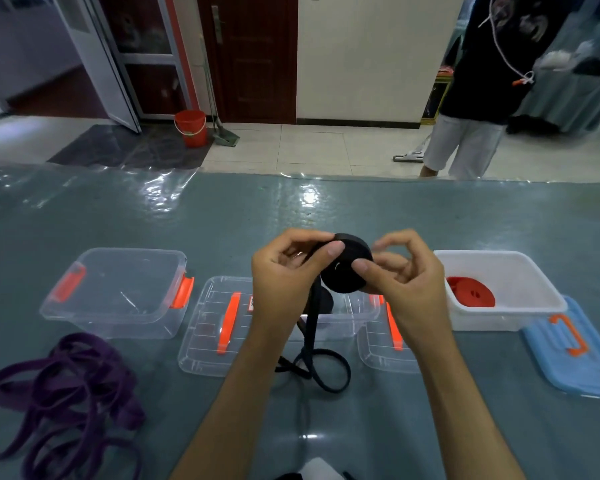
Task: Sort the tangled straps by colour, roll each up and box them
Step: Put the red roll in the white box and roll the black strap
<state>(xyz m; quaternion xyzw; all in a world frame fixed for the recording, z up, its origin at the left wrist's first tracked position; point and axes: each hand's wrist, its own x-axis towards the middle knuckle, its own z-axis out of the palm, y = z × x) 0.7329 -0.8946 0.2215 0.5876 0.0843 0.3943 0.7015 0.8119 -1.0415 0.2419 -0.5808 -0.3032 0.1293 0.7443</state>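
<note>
head | both hands' fingers pinch black strap roll (pixel 346 265), flat face toward camera | tail hangs down

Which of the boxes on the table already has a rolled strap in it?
The white box on the right, with a red roll inside. The clear box on the left holds nothing visible, and hands hide most of the middle one.

A row of obstacles crosses mid-frame: a clear box (pixel 118 292) at left, a clear lid (pixel 219 327) beside it, another clear box (pixel 347 317) behind the raised hands, a white box (pixel 499 289) at right, and a blue lid (pixel 575 355) at its near corner. Purple straps (pixel 59 393) fill the lower left. The surface (pixel 326 209) lies open across the upper band and at lower right.
</note>
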